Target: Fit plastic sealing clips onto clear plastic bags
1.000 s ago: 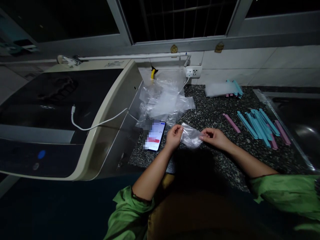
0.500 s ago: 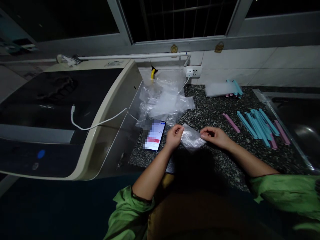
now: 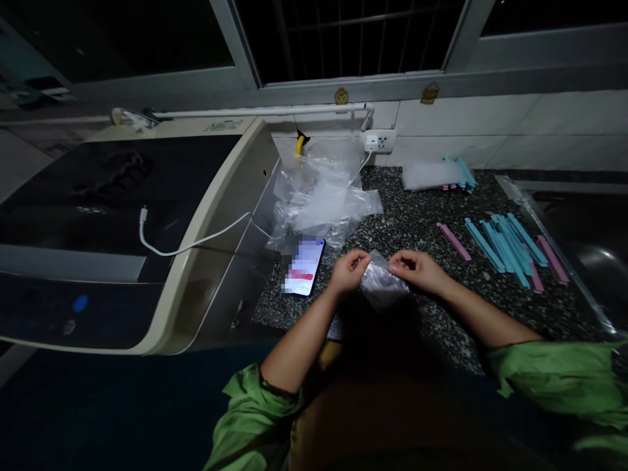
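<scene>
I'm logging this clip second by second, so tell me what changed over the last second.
The left hand and right hand drew closer together, so the small clear plastic bag pinched between them bunched narrower and hangs lower. Both hands kept their grip. The lit smartphone, the heap of clear plastic bags, the blue and pink plastic strips and the speckled dark stone counter stayed put.

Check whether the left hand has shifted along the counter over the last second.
Yes. The left hand, pinching the small clear bag with the right hand, has moved slightly right, away from the phone, which lies unmoved.
</scene>
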Demonstrator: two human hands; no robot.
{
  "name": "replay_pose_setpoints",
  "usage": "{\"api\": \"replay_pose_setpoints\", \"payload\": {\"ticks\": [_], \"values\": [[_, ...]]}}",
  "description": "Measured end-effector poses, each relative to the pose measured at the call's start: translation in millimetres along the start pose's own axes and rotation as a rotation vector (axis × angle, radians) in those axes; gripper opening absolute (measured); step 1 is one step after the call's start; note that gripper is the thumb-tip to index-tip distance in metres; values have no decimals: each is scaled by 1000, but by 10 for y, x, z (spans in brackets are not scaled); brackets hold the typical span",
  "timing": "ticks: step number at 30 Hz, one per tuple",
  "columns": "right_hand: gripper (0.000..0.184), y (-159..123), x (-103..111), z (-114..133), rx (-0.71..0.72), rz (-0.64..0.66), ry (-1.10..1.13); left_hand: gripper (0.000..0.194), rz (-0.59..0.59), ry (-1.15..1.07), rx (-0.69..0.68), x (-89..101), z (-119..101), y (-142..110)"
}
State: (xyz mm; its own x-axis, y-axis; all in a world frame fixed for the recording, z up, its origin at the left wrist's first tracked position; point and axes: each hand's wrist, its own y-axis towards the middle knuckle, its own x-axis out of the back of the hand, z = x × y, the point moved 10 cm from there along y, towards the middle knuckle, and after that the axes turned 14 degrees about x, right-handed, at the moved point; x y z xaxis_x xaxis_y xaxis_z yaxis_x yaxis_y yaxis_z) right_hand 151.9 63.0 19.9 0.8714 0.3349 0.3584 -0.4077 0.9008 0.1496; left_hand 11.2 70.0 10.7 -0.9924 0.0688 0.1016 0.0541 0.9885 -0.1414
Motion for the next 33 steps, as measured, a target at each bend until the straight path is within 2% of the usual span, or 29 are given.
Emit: {"api": "replay_pose_setpoints", "payload": {"ticks": [5, 8, 13, 18, 23, 28, 33], "values": [[34, 25, -30, 13, 22, -25, -8, 8, 91, 64, -12, -141, -47, -32], [34, 18, -22, 9, 46, -42, -45, 7, 121, 80, 50, -180, 11, -28], [31, -3, 88, 12, 69, -99, -62, 10, 106, 48, 173, -125, 148, 9], [29, 16, 138, 26, 72, -164, -10, 14, 124, 52, 168, -139, 94, -9], [26, 27, 173, 74, 111, -204, -72, 14, 153, 21, 192, -181, 79, -34], [24, -24, 337, 86, 137, -327, -128, 26, 175, -89, 235, -172, 143, -16], [24, -40, 367, 110, 156, -366, -130, 34, 163, -177, 207, -122, 110, -15]]}}
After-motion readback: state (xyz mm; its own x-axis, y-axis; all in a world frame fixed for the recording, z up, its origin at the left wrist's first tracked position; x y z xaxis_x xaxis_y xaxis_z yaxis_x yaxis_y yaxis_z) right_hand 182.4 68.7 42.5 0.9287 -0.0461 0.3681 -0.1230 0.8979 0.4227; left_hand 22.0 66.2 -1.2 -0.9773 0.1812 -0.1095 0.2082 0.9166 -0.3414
